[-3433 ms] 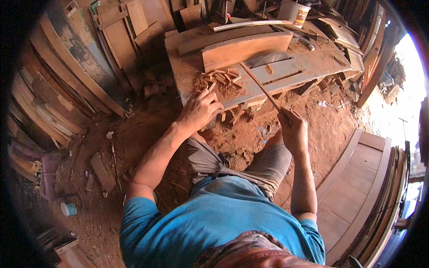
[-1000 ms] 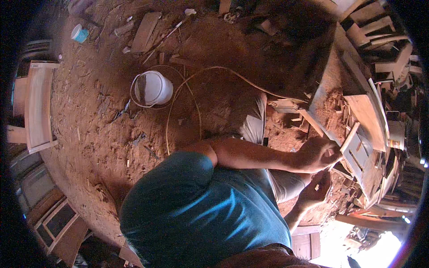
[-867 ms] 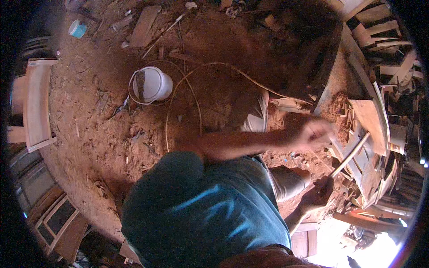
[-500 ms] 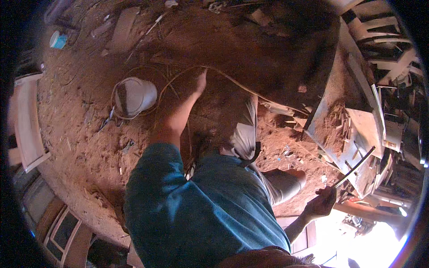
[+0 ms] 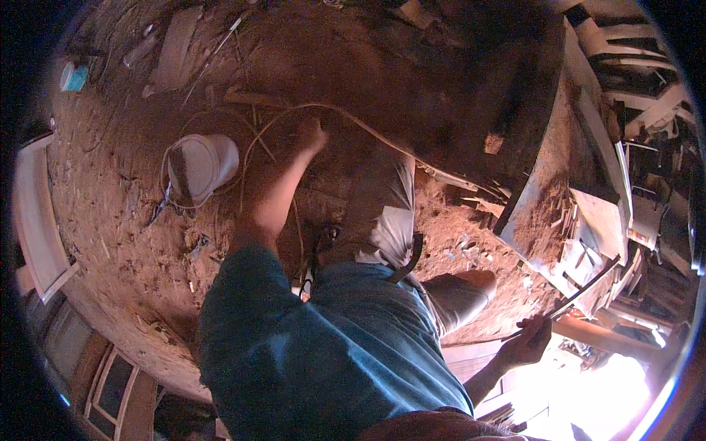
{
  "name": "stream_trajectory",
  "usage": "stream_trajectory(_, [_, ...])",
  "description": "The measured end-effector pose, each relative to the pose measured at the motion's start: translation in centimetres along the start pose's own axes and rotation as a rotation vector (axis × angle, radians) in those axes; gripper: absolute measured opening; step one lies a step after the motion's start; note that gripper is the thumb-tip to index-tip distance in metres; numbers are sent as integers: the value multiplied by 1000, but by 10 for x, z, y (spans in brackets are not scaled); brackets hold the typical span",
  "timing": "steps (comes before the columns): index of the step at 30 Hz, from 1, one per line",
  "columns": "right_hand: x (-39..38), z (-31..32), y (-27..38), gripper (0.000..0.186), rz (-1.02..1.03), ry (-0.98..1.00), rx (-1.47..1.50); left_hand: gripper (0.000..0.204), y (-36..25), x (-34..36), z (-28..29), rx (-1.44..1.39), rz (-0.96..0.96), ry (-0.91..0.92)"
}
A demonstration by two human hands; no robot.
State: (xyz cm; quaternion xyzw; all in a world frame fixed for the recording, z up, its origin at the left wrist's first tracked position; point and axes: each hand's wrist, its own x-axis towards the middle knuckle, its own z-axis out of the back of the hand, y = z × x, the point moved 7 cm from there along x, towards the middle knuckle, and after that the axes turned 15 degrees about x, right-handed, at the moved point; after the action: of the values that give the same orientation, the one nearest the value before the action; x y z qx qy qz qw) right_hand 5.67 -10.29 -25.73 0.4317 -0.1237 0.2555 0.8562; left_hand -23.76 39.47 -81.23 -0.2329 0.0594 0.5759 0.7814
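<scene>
Left hand (image 5: 312, 135) touches cord (image 5: 368, 128); right hand (image 5: 526, 341) grips stick (image 5: 570, 300).

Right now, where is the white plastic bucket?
In the head view the white plastic bucket lies on the sawdust-covered floor, upper left, inside a loop of tan cord, left of the left hand.

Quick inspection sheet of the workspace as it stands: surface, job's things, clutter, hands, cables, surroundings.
Surface: dirt floor covered in reddish sawdust and chips; low workbench at the right, dusted with shavings.
Job's things: thin wooden strip, held at its near end, slanting up toward the bench.
Clutter: white bucket lying on the floor; wood offcuts beyond it; small blue container at far left.
Hands: left hand reaching out to the floor at the pale cord; right hand gripping the strip.
Cables: pale cord looping over the floor past the bucket.
Surroundings: wooden frames at the left; stacked timber at the right.
</scene>
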Motion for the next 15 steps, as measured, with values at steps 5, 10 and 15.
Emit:
stream_trajectory(5, [-3, -3, 15, 24, -16, -24, -21, 41, -50, -66, 71, -998, 4, 305])
stream_trajectory(10, [-1, 9, 12, 24, 13, -78, 3, 47, -55, -15, 110, -1012, -101, 245])
stream_trajectory(15, [7, 1, 13, 27, 52, -73, 9, 65, -153, 94, 79, -39, -326, 234])
